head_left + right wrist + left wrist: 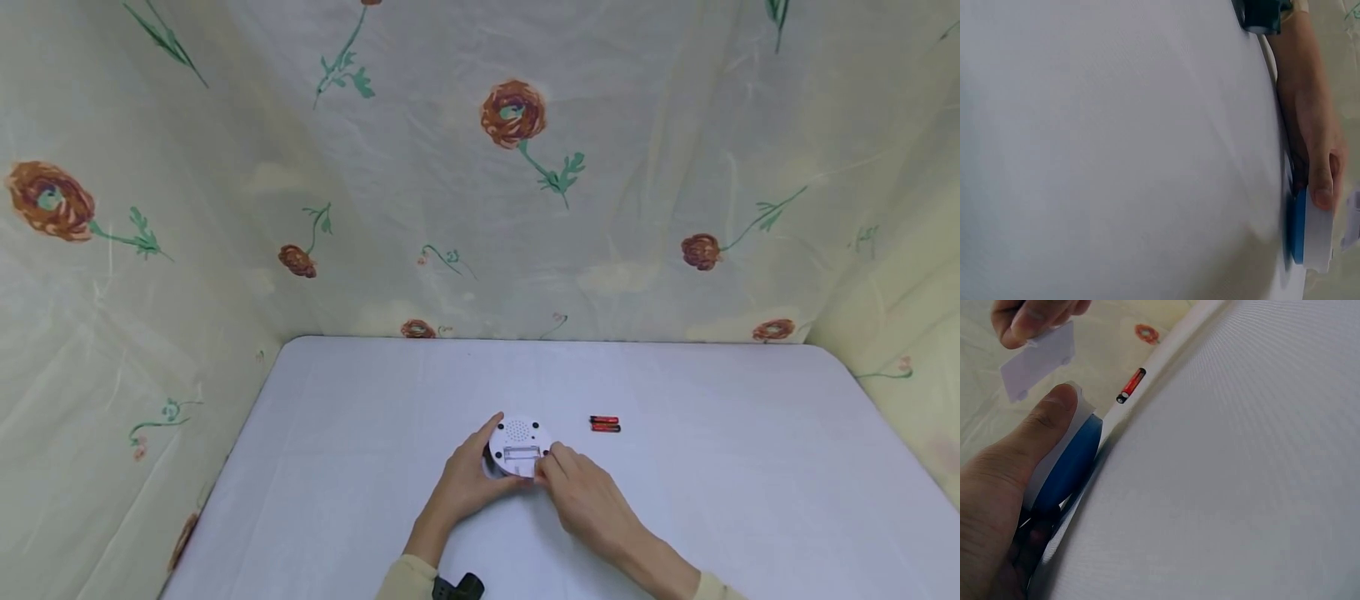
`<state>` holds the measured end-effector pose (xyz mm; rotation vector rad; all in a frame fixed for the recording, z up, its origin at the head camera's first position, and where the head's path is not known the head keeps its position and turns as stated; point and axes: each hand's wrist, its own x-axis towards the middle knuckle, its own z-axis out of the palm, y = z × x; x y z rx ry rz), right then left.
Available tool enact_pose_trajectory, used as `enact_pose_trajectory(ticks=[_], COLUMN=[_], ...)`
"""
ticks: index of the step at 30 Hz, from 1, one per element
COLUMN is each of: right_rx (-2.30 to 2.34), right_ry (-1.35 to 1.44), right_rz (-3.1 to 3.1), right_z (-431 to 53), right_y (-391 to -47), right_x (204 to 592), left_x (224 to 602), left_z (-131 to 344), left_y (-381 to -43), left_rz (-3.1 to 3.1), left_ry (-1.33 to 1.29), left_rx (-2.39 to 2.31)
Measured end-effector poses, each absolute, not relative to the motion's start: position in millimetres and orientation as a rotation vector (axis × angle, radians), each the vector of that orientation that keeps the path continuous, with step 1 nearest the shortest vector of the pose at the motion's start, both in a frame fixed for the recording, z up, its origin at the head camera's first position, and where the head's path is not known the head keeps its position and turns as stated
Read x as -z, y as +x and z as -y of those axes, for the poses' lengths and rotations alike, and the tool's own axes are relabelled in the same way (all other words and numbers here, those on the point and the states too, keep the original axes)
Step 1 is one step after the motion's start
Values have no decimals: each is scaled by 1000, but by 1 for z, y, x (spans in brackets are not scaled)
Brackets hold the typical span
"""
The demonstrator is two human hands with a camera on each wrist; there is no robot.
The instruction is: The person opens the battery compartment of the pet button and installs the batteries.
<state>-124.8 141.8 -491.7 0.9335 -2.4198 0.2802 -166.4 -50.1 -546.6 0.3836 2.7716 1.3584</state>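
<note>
A round white device (517, 431) with a blue side shows its back in the head view, with speaker holes, small dark feet and an uncovered battery compartment (522, 455). My left hand (467, 482) grips it by the left edge, thumb along the near rim. Between thumb and fingers my right hand (587, 497) pinches a thin white battery cover (1041, 359) with small tabs, held just above the device in the left wrist view. Two red-and-black batteries (605, 424) lie side by side on the table, beyond and to the right of my right hand.
A white cloth covers the table (360, 417). Flower-printed curtain (622, 167) hangs behind the table and along both sides. On my left wrist sits a black strapped camera (459, 587).
</note>
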Motion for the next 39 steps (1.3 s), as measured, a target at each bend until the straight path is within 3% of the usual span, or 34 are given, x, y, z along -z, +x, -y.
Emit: enact_pose_trajectory(ticks=[19,39], right_rx=[-262,-232], right_ry=[968,1012], right_rz=[2548,2925], right_z=[-144,-145], right_y=[-84,-78], right_x=[518,517], left_x=[546,545], left_z=[49,45], left_y=[-164,-167], left_rz=[-2740,-2750], left_ry=[321,282], left_rx=[-1367,-1360])
